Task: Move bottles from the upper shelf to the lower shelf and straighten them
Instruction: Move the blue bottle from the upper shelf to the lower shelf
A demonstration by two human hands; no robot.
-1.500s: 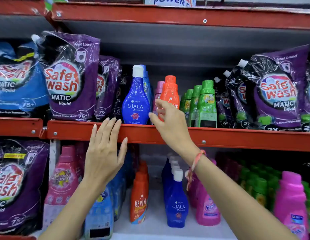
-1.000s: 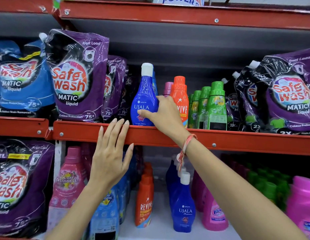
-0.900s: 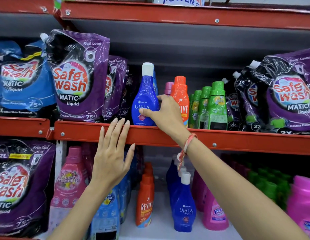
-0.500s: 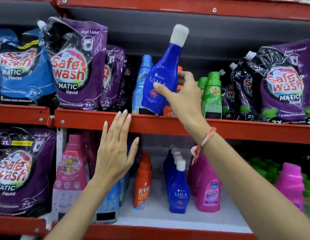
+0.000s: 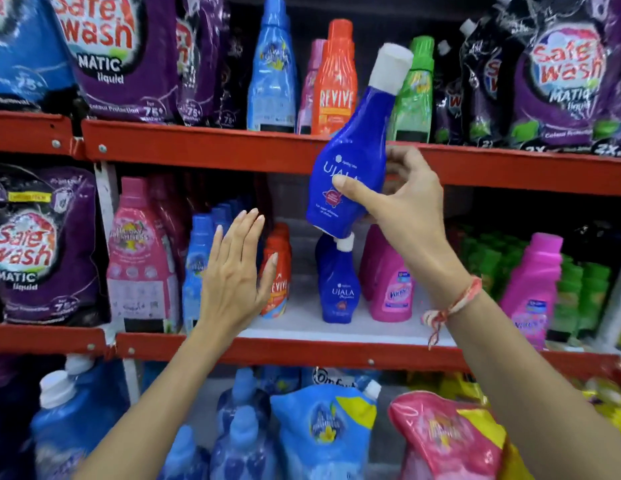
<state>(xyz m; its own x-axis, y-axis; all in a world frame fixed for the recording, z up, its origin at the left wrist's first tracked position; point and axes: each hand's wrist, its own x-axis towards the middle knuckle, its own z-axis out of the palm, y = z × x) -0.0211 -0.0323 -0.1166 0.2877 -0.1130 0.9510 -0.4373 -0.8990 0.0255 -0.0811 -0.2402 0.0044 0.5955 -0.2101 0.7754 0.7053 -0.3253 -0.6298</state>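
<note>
We grip the blue Ujala bottle (image 5: 350, 161) in our right hand (image 5: 406, 206), tilted, seemingly to clear the shelf edge (image 5: 205, 147); our left hand (image 5: 233, 275) hovers open, empty.

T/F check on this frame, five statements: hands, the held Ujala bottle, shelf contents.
1. The right hand holds the blue Ujala bottle. True.
2. The held bottle is upright. False: it tilts, its white cap leaning to the right.
3. The left hand grips the orange Revive bottle on the lower shelf. False: its fingers are spread open and it holds nothing.
4. Another Ujala bottle stands on the lower shelf below the held one. True.
5. The upper shelf has no bottles left. False: a light blue bottle, an orange one and a green one stand there.
</note>
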